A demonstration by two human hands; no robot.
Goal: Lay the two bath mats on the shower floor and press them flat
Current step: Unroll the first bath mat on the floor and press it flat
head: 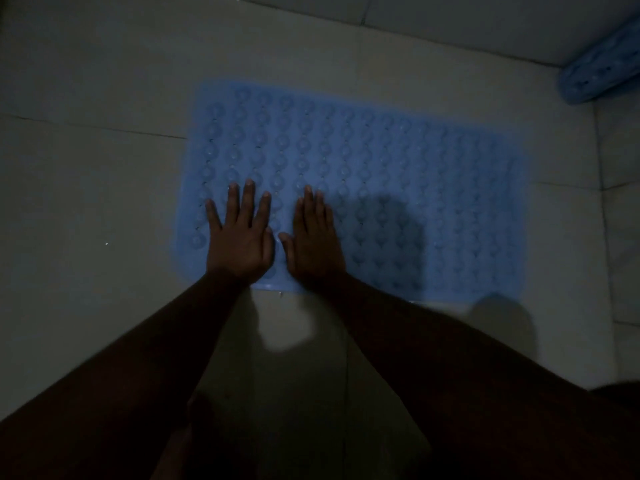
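A light blue bath mat (398, 168) with rows of round bumps lies spread out on the pale tiled shower floor (86, 185). My left hand (239, 233) rests palm down on the mat's near left part, fingers spread. My right hand (313, 237) lies flat right beside it, fingers together, thumb pointing toward the left hand. Neither hand holds anything. A second blue mat (599, 76) sits rolled up at the far right, against the wall.
The wall base (450, 32) runs along the far side of the floor. Tile joints cross the floor. The light is dim, and my arms cast shadows over the mat's near right part and the floor below it.
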